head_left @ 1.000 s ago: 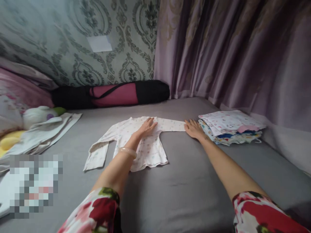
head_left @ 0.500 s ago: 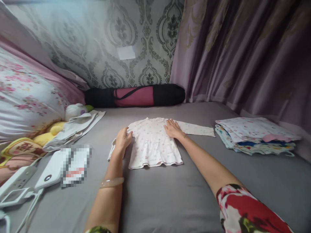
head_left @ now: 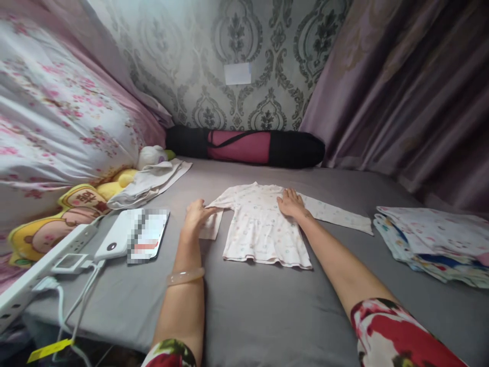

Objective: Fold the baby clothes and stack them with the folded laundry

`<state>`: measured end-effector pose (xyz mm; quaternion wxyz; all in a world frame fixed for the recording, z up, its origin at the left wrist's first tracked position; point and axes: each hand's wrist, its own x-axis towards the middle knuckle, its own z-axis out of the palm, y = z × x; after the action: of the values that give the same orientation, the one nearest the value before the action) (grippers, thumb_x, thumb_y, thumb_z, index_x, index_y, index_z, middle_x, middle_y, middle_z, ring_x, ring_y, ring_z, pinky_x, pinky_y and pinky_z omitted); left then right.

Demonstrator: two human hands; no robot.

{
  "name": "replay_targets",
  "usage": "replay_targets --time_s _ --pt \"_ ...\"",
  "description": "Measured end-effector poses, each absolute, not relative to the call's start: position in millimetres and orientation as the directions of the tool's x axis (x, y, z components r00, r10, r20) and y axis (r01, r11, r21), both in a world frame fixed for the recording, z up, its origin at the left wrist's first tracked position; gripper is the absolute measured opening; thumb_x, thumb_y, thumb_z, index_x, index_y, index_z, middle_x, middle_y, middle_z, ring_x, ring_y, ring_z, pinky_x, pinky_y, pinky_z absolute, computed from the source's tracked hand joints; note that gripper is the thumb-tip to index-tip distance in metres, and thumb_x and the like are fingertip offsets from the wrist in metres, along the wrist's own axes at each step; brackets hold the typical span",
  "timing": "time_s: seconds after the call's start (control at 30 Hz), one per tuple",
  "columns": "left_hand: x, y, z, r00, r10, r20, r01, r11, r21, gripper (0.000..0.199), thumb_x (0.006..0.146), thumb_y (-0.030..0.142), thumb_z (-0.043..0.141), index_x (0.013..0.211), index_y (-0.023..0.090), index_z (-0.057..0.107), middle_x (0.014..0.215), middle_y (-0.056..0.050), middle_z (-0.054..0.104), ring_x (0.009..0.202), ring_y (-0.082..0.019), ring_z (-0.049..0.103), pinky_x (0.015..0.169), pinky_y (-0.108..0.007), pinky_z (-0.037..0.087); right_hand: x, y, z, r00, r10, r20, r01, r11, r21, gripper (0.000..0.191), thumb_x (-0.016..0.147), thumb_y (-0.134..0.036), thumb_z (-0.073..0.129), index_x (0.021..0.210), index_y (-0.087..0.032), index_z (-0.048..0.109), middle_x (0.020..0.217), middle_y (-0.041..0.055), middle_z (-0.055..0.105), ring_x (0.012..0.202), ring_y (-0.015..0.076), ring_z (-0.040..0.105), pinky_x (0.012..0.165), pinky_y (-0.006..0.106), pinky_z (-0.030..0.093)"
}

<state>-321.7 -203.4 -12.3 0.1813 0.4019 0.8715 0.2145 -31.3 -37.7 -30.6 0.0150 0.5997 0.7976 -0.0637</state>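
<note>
A small white patterned long-sleeved shirt (head_left: 263, 224) lies spread on the grey bed sheet (head_left: 267, 316). My left hand (head_left: 196, 214) pinches its left sleeve, which is pulled outward and folds down beside the fingers. On the upper right of the shirt, near the shoulder, my right hand (head_left: 292, 204) rests flat with its fingers spread. The right sleeve stretches out across the sheet beyond that hand.
Folded clothes (head_left: 431, 229) are stacked at the right. A black and pink long bag (head_left: 244, 148) lies along the wall. At the left are light folded cloth (head_left: 153, 181), plush toys (head_left: 76, 204), a white power bank (head_left: 118, 234) and a power strip (head_left: 72, 244).
The view has turned left, so everything sits further right. My left hand has drawn the left sleeve outward from the shirt. My right hand stays on the shirt's shoulder.
</note>
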Motion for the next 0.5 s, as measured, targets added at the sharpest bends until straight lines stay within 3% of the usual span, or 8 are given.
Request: replay_targets --time_s 0.1,0.23,0.37,0.5 --pt "-321 -209 1 -0.607 0.753 -0.253 0.569 0.634 0.523 0.063 0.071 0.056 0.070 0.116 0.016 0.053 0.088 -0.007 0.068 0.077 -0.021 0.064 0.055 -0.023 0.043 -57 -46 -23 -0.355 0.934 -0.048 0.933 0.350 -0.082 0.061 0.098 -0.033 0.024 0.151 -0.003 0.024 0.160 0.0163 0.019 0.148 0.0258 0.012 0.119 0.043 0.009" --pt "-321 -213 10 -0.611 0.731 -0.303 0.550 0.667 0.502 0.043 0.073 0.045 0.070 0.102 0.017 0.056 0.073 -0.001 0.064 0.066 -0.017 0.061 0.049 -0.022 0.037 -102 -58 -22 -0.496 0.864 -0.084 0.861 0.477 -0.177 0.062 0.099 -0.036 0.020 0.153 -0.004 0.021 0.161 0.0133 0.015 0.148 0.0222 0.009 0.119 0.039 0.008" --pt "-324 -214 9 -0.587 0.729 -0.351 0.547 0.677 0.492 0.036 0.072 0.036 0.071 0.099 0.018 0.055 0.076 0.000 0.065 0.065 -0.015 0.061 0.050 -0.021 0.038 -134 -56 -29 -0.501 0.858 -0.115 0.854 0.469 -0.224 0.064 0.100 -0.040 0.019 0.153 -0.005 0.020 0.162 0.0128 0.012 0.149 0.0230 0.008 0.119 0.041 0.008" --pt "-329 -215 8 -0.574 0.730 -0.371 0.568 0.681 0.463 0.038 0.071 0.038 0.071 0.099 0.019 0.054 0.084 -0.002 0.067 0.071 -0.015 0.063 0.051 -0.021 0.039 -144 -49 -41 -0.435 0.900 -0.028 0.883 0.420 -0.210 0.063 0.100 -0.040 0.018 0.152 -0.005 0.023 0.161 0.0119 0.017 0.148 0.0245 0.010 0.119 0.045 0.005"
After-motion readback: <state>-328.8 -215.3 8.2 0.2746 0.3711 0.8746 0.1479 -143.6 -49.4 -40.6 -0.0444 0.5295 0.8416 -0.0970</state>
